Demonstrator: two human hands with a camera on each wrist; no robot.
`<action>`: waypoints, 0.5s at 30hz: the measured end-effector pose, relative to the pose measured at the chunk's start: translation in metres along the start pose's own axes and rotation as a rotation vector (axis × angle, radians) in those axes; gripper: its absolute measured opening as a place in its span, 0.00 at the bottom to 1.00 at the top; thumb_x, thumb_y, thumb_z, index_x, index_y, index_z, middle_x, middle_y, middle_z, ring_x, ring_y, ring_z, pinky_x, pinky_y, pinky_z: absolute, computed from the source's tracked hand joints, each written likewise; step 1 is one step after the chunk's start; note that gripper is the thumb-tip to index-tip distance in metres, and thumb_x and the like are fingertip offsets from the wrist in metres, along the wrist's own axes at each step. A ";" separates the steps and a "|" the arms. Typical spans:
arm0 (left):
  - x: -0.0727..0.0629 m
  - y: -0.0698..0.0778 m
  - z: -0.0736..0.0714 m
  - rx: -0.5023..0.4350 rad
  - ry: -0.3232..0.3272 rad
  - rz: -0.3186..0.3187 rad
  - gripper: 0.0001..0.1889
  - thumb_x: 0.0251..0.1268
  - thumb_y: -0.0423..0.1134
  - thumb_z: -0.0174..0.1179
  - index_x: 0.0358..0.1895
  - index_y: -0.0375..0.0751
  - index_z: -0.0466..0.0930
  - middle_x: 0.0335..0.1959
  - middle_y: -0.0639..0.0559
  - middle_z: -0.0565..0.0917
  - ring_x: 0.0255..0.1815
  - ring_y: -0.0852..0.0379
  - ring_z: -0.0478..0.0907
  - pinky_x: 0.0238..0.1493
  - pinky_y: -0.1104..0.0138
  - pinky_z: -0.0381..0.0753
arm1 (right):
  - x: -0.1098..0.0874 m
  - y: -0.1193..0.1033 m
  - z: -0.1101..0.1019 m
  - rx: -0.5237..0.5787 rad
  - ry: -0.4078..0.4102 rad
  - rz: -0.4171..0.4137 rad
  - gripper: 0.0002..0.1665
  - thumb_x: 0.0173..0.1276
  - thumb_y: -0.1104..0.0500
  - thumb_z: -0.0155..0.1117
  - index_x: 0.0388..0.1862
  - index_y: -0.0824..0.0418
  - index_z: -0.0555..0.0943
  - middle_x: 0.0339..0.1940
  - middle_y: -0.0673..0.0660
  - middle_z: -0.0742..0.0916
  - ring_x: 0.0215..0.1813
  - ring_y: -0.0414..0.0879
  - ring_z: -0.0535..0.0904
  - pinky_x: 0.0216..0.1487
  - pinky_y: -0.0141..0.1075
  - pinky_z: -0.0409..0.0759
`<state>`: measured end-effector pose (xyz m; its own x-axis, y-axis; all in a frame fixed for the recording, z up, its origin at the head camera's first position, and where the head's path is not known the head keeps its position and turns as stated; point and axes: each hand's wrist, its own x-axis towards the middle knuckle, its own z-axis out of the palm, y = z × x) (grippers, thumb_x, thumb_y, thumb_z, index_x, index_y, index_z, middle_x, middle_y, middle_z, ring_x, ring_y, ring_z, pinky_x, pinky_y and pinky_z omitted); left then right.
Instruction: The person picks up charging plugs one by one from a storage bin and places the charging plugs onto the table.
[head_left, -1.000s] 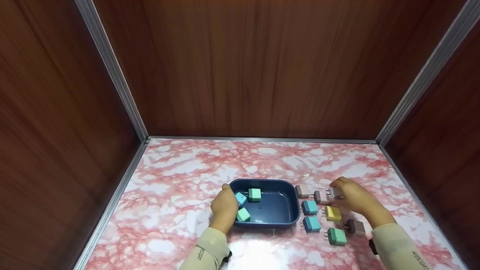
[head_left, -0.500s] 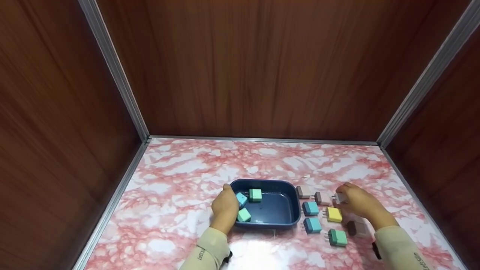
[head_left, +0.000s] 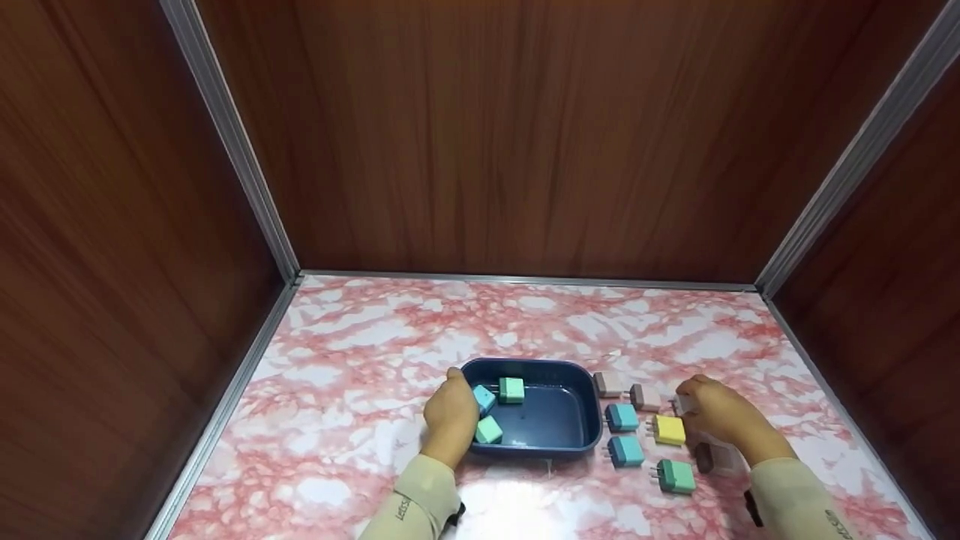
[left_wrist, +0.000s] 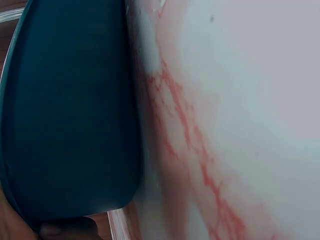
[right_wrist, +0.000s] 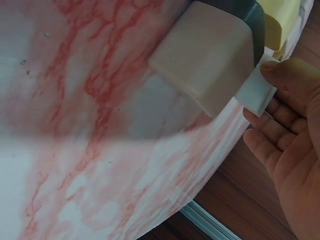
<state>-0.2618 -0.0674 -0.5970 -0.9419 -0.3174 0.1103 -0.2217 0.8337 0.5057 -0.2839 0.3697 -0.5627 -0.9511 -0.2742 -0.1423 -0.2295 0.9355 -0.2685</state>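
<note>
A dark blue rectangular tub (head_left: 544,452) stands on the table, and my left hand (head_left: 451,411) grips its left end; the left wrist view shows the tub's side wall (left_wrist: 70,110) close up. Inside lie two green plug chargers (head_left: 511,390) and a blue one (head_left: 483,400), partly behind the hand. To the tub's right, my right hand (head_left: 724,412) pinches a white plug charger (right_wrist: 256,92) between thumb and fingers, low over the table. Closest to that hand are a yellow plug charger (head_left: 670,430) and a pale one with a dark end (right_wrist: 205,55).
Two blue chargers (head_left: 622,417), a green one (head_left: 676,476) and two pale pinkish ones (head_left: 608,384) also lie right of the tub. Brown wood-grain panels (head_left: 525,135) with metal edge strips (head_left: 525,280) enclose the red-and-white marbled table (head_left: 360,360).
My right hand has drawn slightly toward me and to the right with the white charger, away from the pale pinkish one beside it. The left hand still holds the tub in place.
</note>
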 end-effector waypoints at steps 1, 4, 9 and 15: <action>0.000 0.000 0.000 0.001 0.001 0.002 0.13 0.69 0.29 0.50 0.54 0.35 0.75 0.31 0.41 0.89 0.28 0.43 0.86 0.28 0.48 0.80 | 0.000 0.000 0.000 0.001 -0.001 0.005 0.26 0.61 0.60 0.75 0.58 0.62 0.81 0.52 0.57 0.83 0.53 0.55 0.82 0.58 0.61 0.77; 0.000 0.000 0.000 0.003 0.001 0.000 0.12 0.68 0.29 0.50 0.53 0.36 0.74 0.30 0.41 0.89 0.28 0.43 0.85 0.27 0.48 0.79 | 0.000 0.001 0.002 -0.008 -0.006 0.011 0.25 0.61 0.59 0.74 0.58 0.62 0.81 0.52 0.56 0.83 0.53 0.54 0.81 0.58 0.61 0.77; 0.001 0.001 0.000 0.014 0.002 -0.013 0.11 0.68 0.28 0.51 0.52 0.36 0.74 0.30 0.40 0.89 0.29 0.42 0.86 0.28 0.48 0.80 | 0.000 0.003 0.005 -0.026 -0.004 -0.009 0.24 0.61 0.60 0.72 0.56 0.62 0.81 0.50 0.55 0.83 0.51 0.53 0.81 0.57 0.60 0.77; 0.002 0.002 0.002 0.019 -0.002 -0.039 0.09 0.69 0.29 0.51 0.50 0.38 0.74 0.32 0.39 0.89 0.31 0.42 0.88 0.30 0.48 0.81 | 0.000 0.006 0.007 -0.039 0.007 -0.036 0.22 0.62 0.62 0.71 0.56 0.63 0.81 0.48 0.54 0.83 0.50 0.52 0.81 0.55 0.59 0.78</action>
<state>-0.2642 -0.0656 -0.5974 -0.9328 -0.3494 0.0889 -0.2635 0.8290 0.4932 -0.2842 0.3738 -0.5710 -0.9436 -0.3061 -0.1265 -0.2711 0.9332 -0.2360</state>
